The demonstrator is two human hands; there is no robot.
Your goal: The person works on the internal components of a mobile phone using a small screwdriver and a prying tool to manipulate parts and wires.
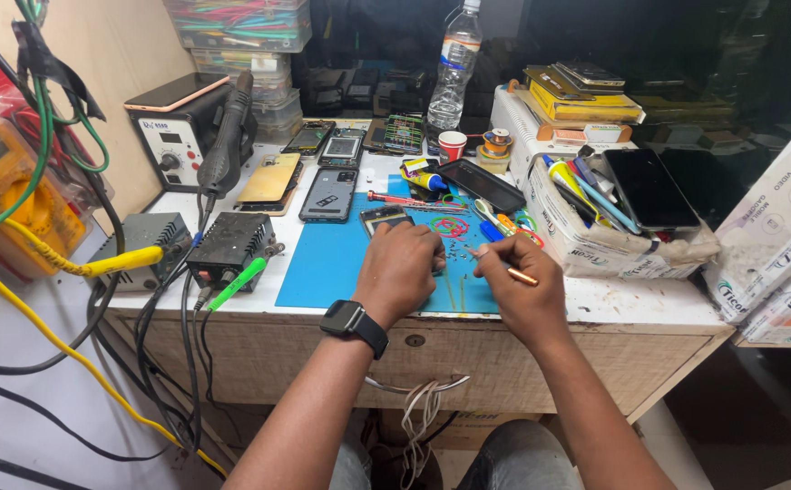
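My left hand (401, 272), with a black smartwatch (353, 325) on its wrist, rests curled on the blue work mat (327, 268) and presses down on a small dark phone (385, 217) that shows just beyond the knuckles. My right hand (515, 286) pinches a thin tool with an orange-brown handle (513, 273), its tip pointing left toward the gap between both hands. What lies under the left palm is hidden.
Several phones (328, 192) lie at the back of the white table (649, 304). A hot-air station (178, 136), black power units (230, 243) and cables crowd the left. A water bottle (454, 68), red cup (451, 145) and a white box of tools (595, 238) stand right.
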